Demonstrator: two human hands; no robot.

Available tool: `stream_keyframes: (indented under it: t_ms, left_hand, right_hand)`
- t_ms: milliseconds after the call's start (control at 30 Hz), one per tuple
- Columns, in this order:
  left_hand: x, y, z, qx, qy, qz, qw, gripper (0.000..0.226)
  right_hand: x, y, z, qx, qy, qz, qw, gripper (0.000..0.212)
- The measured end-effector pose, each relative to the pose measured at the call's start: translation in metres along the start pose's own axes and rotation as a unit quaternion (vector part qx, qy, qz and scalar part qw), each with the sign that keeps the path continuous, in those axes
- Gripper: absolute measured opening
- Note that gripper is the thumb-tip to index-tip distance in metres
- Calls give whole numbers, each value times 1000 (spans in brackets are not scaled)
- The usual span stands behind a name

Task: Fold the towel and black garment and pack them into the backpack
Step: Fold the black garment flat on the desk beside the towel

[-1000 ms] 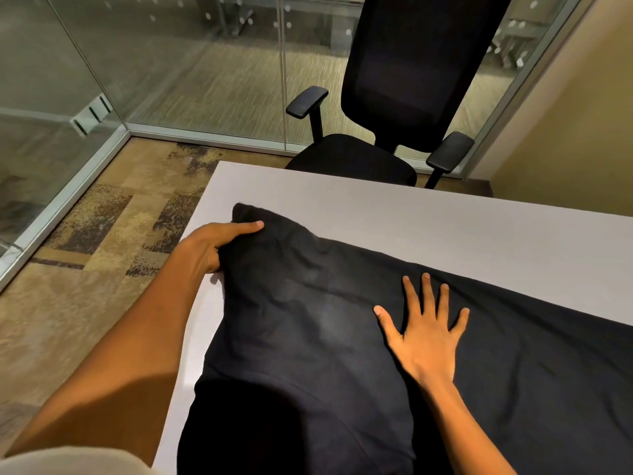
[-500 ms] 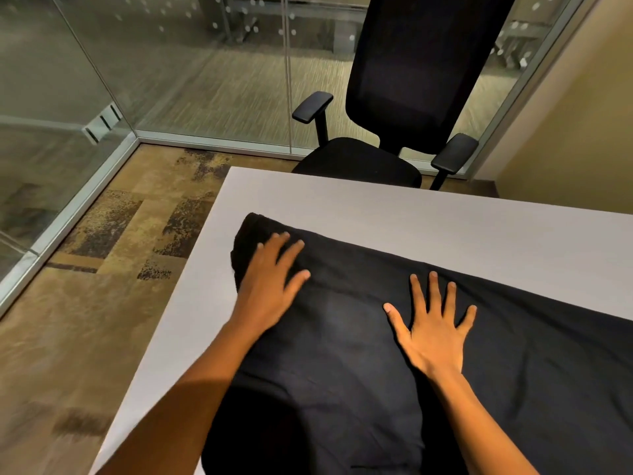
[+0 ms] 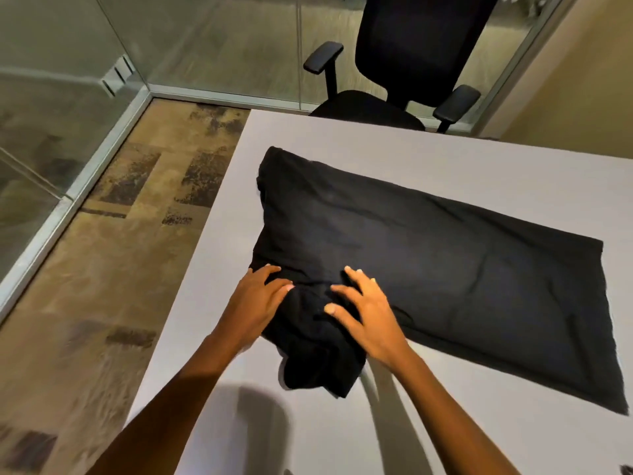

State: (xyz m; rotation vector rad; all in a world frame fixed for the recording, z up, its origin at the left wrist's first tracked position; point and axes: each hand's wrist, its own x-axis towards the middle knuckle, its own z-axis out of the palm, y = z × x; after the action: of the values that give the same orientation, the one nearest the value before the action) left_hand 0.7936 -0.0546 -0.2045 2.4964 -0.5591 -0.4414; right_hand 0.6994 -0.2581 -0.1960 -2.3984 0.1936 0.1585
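The black garment (image 3: 428, 262) lies spread as a long folded strip across the white table (image 3: 445, 156), with a bunched sleeve hanging toward me at its near left corner. My left hand (image 3: 257, 303) rests on the left side of that bunched part, fingers apart and curled onto the cloth. On the right side of the bunch, my right hand (image 3: 366, 310) has its fingers spread and touching the fabric. Neither hand clearly grips the cloth. No towel or backpack is in view.
A black office chair (image 3: 407, 63) stands behind the table's far edge. The table's left edge runs beside patterned carpet (image 3: 113, 234). Glass walls (image 3: 68, 80) enclose the left and back, and a beige wall is at the right.
Both hands have pulled back from the garment's far flat part to the bunched sleeve at its near left corner. The view has shifted, showing more of the garment and table.
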Motion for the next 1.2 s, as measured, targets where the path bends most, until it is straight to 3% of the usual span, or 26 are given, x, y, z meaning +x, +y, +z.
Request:
stream_keyframes:
  t_ms: [67, 133, 200, 267, 400, 533, 633, 733, 767, 800, 867, 933, 1000, 1100, 1133, 1200]
  left_hand:
    - [-15, 0, -5, -81, 14, -19, 996, 73]
    - [-30, 1, -12, -88, -43, 9, 995, 80]
    - [-44, -2, -17, -68, -109, 30, 991, 95]
    - [-58, -4, -18, -50, -116, 47, 991, 88]
    - [-75, 4, -19, -115, -24, 0, 993, 51]
    - [-95, 19, -12, -216, 70, -100, 969, 28]
    - [-110, 41, -6, -342, 56, -198, 917, 37]
    - [-116, 59, 1, -492, -8, -344, 800, 79]
    - [-120, 65, 2, -497, -26, -349, 794, 92]
    - [-122, 66, 6, -478, -35, -325, 815, 100]
    - [-134, 71, 4, -397, 17, -236, 887, 91]
    - [-137, 68, -1, -315, 73, -126, 938, 107]
    - [-139, 62, -7, -241, 27, -43, 969, 117]
    - [-139, 68, -17, -127, -64, -62, 988, 118]
    - [-137, 73, -19, -83, -64, -88, 991, 112]
    - [-126, 77, -22, -60, 15, -106, 993, 78]
  right_hand:
    - [-20, -15, 5, -20, -51, -10, 998, 110]
    - [-39, -22, 6, -82, -120, -18, 989, 116]
    - [-51, -20, 6, -168, -152, -33, 973, 103]
    - [-59, -16, 6, -193, -118, -53, 973, 76]
    - [-68, -17, 1, -23, 13, -68, 997, 25]
    - [-77, -31, -12, 133, 13, -38, 990, 13]
    - [-84, -43, -22, 267, -26, -1, 963, 3]
    - [-90, -59, -37, 431, -51, 59, 899, 8]
    - [-92, -65, -44, 475, -54, 75, 875, 13]
    - [-94, -71, -51, 508, -53, 82, 856, 18]
    - [-98, -82, -67, 552, -50, 71, 829, 30]
    - [-102, -94, -83, 563, -52, 45, 823, 43]
    - [-104, -107, -100, 577, -56, 19, 815, 53]
    - [-102, -134, -125, 599, -57, -19, 799, 54]
    - [-100, -143, -134, 596, -50, -29, 801, 52]
    - [-93, -156, -150, 577, -25, -45, 815, 48]
